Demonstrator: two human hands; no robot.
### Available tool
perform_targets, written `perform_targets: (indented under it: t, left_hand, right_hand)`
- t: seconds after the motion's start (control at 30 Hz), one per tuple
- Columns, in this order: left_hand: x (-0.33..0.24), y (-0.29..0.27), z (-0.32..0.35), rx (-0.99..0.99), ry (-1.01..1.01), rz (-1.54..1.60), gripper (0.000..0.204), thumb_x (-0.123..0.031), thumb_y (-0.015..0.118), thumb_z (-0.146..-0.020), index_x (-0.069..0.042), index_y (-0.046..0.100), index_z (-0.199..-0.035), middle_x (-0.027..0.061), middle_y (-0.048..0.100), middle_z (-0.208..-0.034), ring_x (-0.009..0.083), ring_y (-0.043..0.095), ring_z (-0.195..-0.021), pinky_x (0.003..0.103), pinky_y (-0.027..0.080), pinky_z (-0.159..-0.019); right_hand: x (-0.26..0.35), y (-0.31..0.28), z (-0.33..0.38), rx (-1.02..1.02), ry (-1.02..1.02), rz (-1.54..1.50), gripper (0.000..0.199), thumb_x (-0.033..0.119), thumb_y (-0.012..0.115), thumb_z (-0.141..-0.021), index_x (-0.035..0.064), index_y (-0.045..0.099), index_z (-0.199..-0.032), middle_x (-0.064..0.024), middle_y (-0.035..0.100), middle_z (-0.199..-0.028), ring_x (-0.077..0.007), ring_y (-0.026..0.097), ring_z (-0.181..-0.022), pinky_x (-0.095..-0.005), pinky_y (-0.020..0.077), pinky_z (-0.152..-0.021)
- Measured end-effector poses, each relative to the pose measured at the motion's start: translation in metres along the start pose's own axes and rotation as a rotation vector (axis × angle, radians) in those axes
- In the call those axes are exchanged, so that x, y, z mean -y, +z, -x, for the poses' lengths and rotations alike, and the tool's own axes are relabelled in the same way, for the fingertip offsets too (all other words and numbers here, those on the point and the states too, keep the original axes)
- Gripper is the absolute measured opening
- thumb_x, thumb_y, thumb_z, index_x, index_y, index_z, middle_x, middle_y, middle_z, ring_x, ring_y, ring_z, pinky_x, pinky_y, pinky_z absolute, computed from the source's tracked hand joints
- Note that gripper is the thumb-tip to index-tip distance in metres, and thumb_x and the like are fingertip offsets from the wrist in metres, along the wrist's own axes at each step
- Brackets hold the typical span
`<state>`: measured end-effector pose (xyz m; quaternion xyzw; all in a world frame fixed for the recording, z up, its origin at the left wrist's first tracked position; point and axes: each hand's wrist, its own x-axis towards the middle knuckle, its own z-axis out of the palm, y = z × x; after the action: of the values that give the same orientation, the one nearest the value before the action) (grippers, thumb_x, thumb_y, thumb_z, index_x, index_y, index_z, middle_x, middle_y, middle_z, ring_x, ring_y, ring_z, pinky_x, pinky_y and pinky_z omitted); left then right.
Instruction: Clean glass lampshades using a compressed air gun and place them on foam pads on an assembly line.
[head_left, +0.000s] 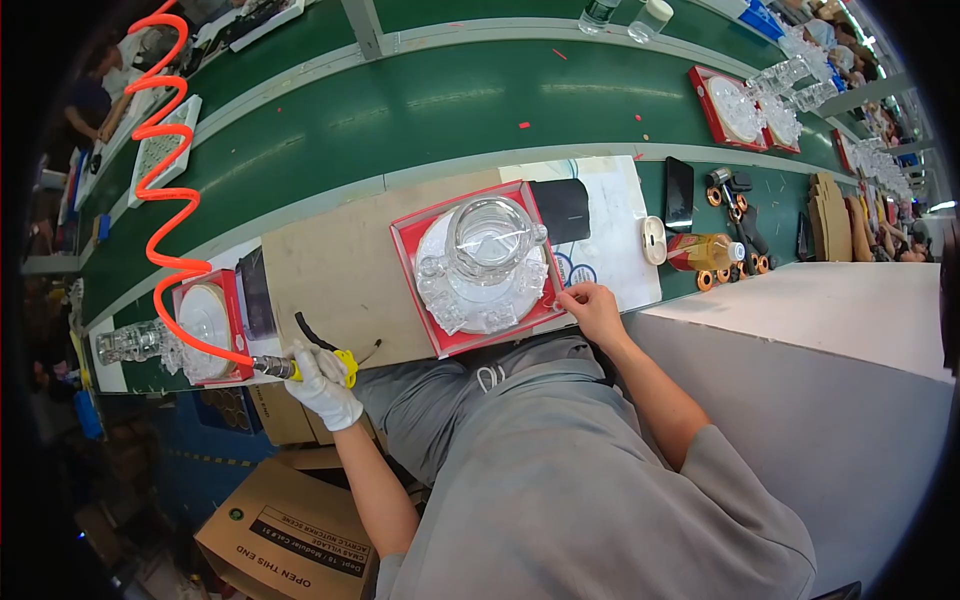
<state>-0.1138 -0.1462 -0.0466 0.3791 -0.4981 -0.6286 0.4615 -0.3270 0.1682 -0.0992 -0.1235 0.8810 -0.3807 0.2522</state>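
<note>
My gloved left hand (322, 385) grips a yellow-handled air tool (300, 368) at the counter's (340, 270) near edge; my bare right hand (592, 308) pinches the red tray's (408, 250) near right corner, glass set (487, 262) inside.

Red gift box (408, 236), brown carton (290, 540)

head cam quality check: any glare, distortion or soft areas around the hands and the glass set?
Head view: strong fisheye, the green conveyor belt edges bow and the corners go black. Overhead light streaks glare across the belt and sparkles on the clear glass decanter set in the red tray. The white-gloved left hand and the bare right hand are sharp; the far people at the rim are soft.
</note>
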Motion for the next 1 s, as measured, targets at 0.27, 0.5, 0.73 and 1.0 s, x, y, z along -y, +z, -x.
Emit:
perform_targets:
  t: [0.27, 0.5, 0.73, 1.0]
  left_hand:
    - [0.0, -0.001, -0.002, -0.021, -0.016, -0.003, 0.022, -0.02, 0.049, -0.099, -0.008, 0.047, -0.081, -0.0017, 0.033, -0.042, 0.0072, 0.028, -0.031, 0.024, 0.028, -0.033]
    - [-0.001, 0.002, -0.001, -0.007, -0.01, -0.02, 0.023, -0.021, 0.049, -0.099, -0.007, 0.047, -0.081, -0.0018, 0.032, -0.042, 0.0069, 0.028, -0.031, 0.024, 0.028, -0.034]
    - [-0.003, 0.003, -0.001, -0.007, -0.009, -0.014, 0.023, -0.02, 0.049, -0.099, -0.008, 0.046, -0.08, -0.002, 0.031, -0.042, 0.0066, 0.027, -0.032, 0.023, 0.029, -0.035]
    - [-0.001, 0.001, -0.002, 0.011, 0.027, -0.033, 0.024, -0.02, 0.049, -0.099, -0.009, 0.045, -0.078, -0.0032, 0.03, -0.042, 0.006, 0.026, -0.032, 0.024, 0.028, -0.035]
  right_hand:
    - [0.0, 0.0, 0.003, -0.104, -0.048, -0.014, 0.02, 0.013, 0.062, -0.088, -0.0052, 0.067, -0.081, -0.0078, 0.065, -0.065, -0.0108, 0.059, -0.06, -0.024, 0.0447, -0.057]
    - [0.006, 0.006, 0.003, 0.049, 0.18, -0.393, 0.017, 0.015, 0.059, -0.091, -0.0011, 0.065, -0.087, -0.0058, 0.068, -0.075, -0.0098, 0.058, -0.06, -0.0239, 0.0452, -0.057]
    - [-0.031, -0.017, 0.021, -0.03, 0.318, -0.403, 0.02, 0.016, 0.052, -0.092, 0.0018, 0.063, -0.084, -0.0089, 0.069, -0.081, -0.0157, 0.063, -0.066, -0.028, 0.0474, -0.057]
    - [-0.043, -0.043, 0.044, 0.271, 0.038, 0.872, 0.021, 0.011, 0.061, -0.084, 0.0076, 0.058, -0.105, -0.0148, 0.064, -0.101, -0.0333, 0.064, -0.087, -0.0432, 0.0509, -0.072]
